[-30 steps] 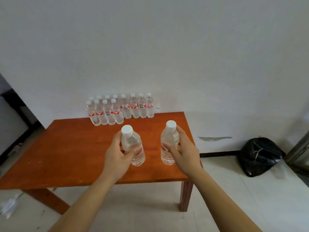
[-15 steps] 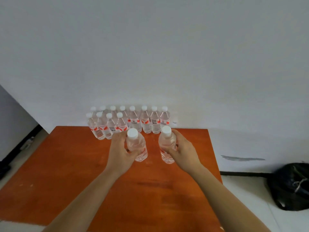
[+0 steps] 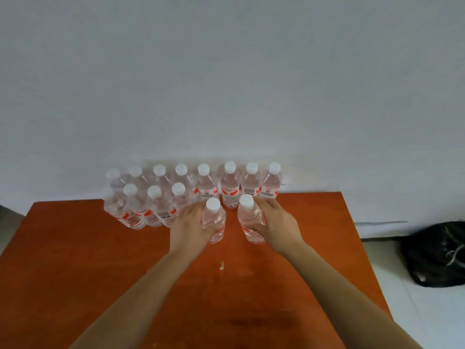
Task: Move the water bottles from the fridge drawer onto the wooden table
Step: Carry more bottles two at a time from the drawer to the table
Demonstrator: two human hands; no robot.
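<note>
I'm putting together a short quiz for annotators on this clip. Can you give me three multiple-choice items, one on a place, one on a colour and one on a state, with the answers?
1. Where does the black bag lie relative to the wooden table?
A. on it
B. on the floor to its right
C. under it

2. What colour are the bottle caps?
A. white
B. blue
C. red

3. What do the left hand and right hand hold?
A. nothing
B. one bottle each
C. one bottle together

Answers:
1. B: the bag sits on the pale floor past the table's right edge.
2. A: every cap in view is white.
3. B: the left-hand bottle and right-hand bottle are each gripped by its own hand.
</note>
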